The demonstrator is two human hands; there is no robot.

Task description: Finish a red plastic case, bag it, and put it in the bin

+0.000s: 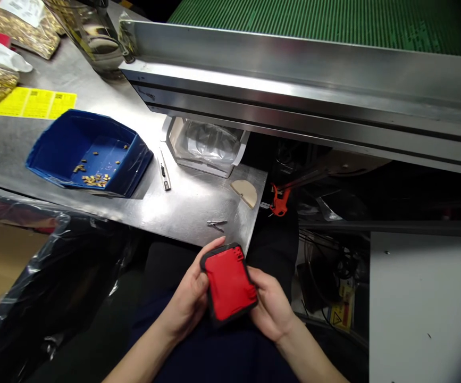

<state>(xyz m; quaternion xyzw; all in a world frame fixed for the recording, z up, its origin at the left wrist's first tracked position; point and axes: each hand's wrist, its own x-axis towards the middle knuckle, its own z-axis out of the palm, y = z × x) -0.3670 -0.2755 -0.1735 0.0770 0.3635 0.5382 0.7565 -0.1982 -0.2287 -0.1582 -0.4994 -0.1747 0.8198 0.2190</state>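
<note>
A red and black plastic case (230,282), roughly rectangular with rounded corners, is held over my lap just in front of the metal table's edge. My left hand (194,292) grips its left side, thumb on the near face. Around the right edge, my right hand (270,303) has its fingers closed, partly hidden behind the case. On the table just beyond lies a small nail clipper (216,224). A beige half-round piece (244,192) rests near the table corner.
A blue bin (90,151) with small brass parts stands left, beside a utility knife (164,171). A white bin (206,143) holds clear plastic bags. An aluminium conveyor frame (294,96) with a green belt crosses behind. An orange-handled tool (280,201) hangs by the corner.
</note>
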